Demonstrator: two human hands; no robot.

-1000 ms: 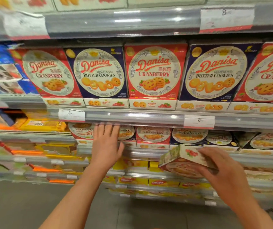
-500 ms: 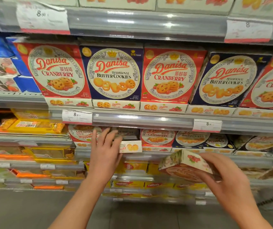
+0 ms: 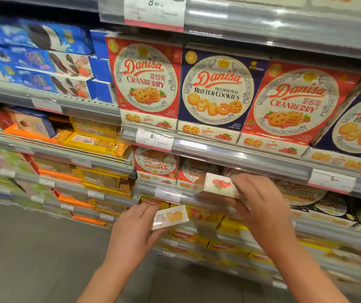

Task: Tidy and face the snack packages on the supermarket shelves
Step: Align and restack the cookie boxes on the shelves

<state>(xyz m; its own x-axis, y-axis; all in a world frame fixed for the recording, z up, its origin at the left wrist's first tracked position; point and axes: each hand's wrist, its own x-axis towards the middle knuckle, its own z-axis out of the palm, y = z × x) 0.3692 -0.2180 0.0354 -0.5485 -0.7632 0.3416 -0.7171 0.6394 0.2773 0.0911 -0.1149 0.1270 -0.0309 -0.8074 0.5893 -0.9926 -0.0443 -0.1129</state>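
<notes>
The left hand (image 3: 138, 228) now grips a butter-cookie box (image 3: 170, 217) pulled off the shelf (image 3: 240, 153); at two o'clock the right hand (image 3: 260, 206) holds a cranberry box (image 3: 220, 185); a swap looks likely.

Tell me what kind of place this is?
Almost certainly a supermarket snack aisle: tiered shelves with price tags clipped along the rails, and rows of identical cookie boxes facing out. Each hand holds a small box at the shelf.

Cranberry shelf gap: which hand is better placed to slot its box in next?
Right, probably. The right hand grips the cranberry box level with the lower shelf's cranberry row. The left hand holds a butter cookie box lower, off the shelf.
</notes>
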